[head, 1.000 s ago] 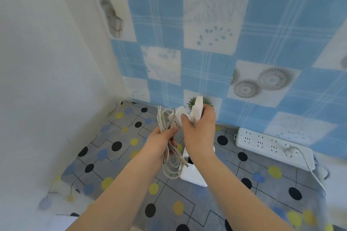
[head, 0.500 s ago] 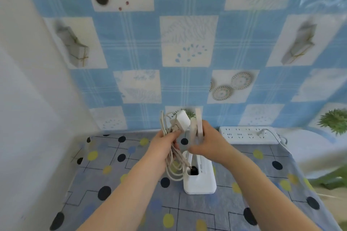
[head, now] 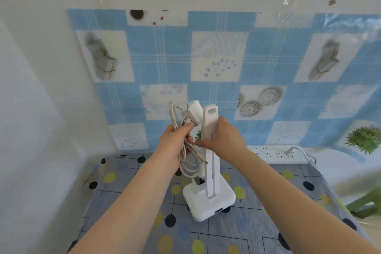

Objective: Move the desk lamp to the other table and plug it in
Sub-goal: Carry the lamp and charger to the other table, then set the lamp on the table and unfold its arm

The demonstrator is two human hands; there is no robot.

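On the table (head: 132, 202) with its grey spotted cloth, the white folded plastic desk lamp (head: 209, 173) stands upright, base flat. The right hand (head: 223, 137) curls its fingers round the stem; the left hand (head: 175, 142) clutches the looped white cable (head: 186, 163) and adapter (head: 193, 112). Dangling loops could snag the stem and tip the lamp. Behind the lamp, the white power strip (head: 274, 153) sits a reach away, so stretching may drag the base.

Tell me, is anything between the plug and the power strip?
Nothing blocks the strip's free sockets. The lamp's upright arm and the right hand gripping it sit between the plug, held with the coiled cord in the left hand, and the strip.
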